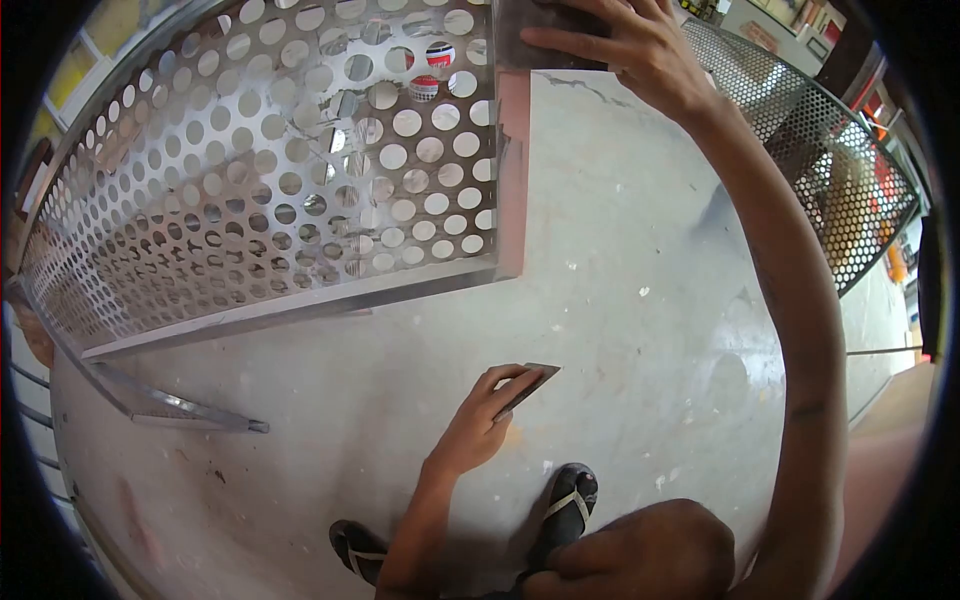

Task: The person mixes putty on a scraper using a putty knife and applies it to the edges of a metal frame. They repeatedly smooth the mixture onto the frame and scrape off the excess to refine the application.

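My left hand [475, 430] is closed around a thin, flat scraper blade [530, 390], held low above the floor and apart from the panel. Up at the top, my right hand [650, 55] grips a dark, flat spreader plate [555, 35] with fingers laid across its face. That plate lies at the upper right edge of a perforated metal panel [300, 165]. Along this edge runs a pinkish strip [513, 190] that looks like filler, with a darker ragged patch on it. A plain metal rim [300, 305] borders the panel's lower side.
A metal leg [190, 405] sticks out below the panel at left. A second, curved perforated panel [840, 150] stands at right. My feet in flip-flops [570, 505] are on the grey, speckled floor [640, 350]. Part of another person's hand [35, 335] appears at the left edge.
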Tool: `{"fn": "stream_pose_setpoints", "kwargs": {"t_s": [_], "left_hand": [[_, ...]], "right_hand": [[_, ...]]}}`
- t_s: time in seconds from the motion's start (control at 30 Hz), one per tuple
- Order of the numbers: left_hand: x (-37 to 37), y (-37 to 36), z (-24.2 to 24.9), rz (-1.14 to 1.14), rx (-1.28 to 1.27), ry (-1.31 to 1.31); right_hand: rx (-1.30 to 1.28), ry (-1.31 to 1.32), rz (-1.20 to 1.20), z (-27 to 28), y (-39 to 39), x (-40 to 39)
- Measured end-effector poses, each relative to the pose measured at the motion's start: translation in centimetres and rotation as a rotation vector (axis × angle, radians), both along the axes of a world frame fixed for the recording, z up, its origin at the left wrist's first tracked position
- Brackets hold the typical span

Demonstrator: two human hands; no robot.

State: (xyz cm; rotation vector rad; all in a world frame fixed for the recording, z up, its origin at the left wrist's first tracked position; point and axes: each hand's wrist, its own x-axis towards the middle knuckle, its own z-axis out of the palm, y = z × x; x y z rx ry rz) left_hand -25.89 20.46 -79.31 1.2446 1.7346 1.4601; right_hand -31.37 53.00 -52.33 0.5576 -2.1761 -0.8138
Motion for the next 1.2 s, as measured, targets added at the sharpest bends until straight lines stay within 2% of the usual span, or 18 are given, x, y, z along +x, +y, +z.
{"fn": "stream_pose_setpoints", "kwargs": {"t_s": [0.13,0.3,0.47,0.53,0.57,0.63,0.67,0.73,0.8,0.87,0.93,1.0,1.03,1.07,1.13,1.2], "left_hand": [[0.0,-0.2,-0.7,-0.014,-0.001,-0.024],[0.1,-0.3,-1.2,-0.024,0.032,-0.116],[0.3,0.3,-0.9,-0.030,0.061,-0.188],[0.6,0.3,-0.9,-0.002,0.135,-0.478],[0.8,0.3,-1.2,-0.002,0.140,-0.478],[1.3,0.2,-2.0,0.008,0.289,-0.932],[1.5,0.2,-1.5,0.007,0.291,-0.931],[1.8,0.3,0.6,0.058,0.441,-1.330],[1.4,0.4,2.1,0.011,0.516,-1.398],[1.2,0.5,3.4,-0.031,0.585,-1.461],[1.4,1.2,4.6,-0.074,0.821,-1.726],[1.6,1.8,7.3,0.213,0.697,-1.759],[1.7,1.9,7.8,0.109,0.738,-1.695],[1.8,1.8,8.1,0.002,0.773,-1.631],[1.1,1.2,6.8,-0.003,0.791,-1.649],[0.3,0.7,6.5,-0.213,0.721,-1.265]], "right_hand": [[-0.007,0.018,-0.036,0.2,0.6,1.7],[-0.083,0.083,0.117,0.3,0.3,0.9],[-0.065,0.059,0.051,0.3,0.1,-1.0],[-0.041,0.089,0.070,0.1,0.9,-0.8],[-0.036,0.089,0.071,0.1,1.5,-0.3],[-0.060,0.070,0.022,-0.2,2.8,1.0],[-0.058,0.071,0.022,-0.9,3.3,1.8],[-0.202,0.266,-0.072,-2.8,3.0,3.9],[-0.528,0.147,-0.024,-4.8,-1.6,7.3],[-0.992,-0.062,0.146,-8.5,-7.0,10.6],[-1.219,-0.324,0.416,-10.5,-11.7,14.0],[-1.699,-0.744,0.483,-10.8,-15.8,15.5],[-1.705,-0.737,0.488,-11.5,-16.6,16.1],[-1.781,-0.730,0.323,-12.7,-17.2,16.5],[-1.464,-0.543,0.217,-15.6,-15.7,16.0],[-0.938,-0.540,-0.263,-13.9,-13.1,15.8]]}}
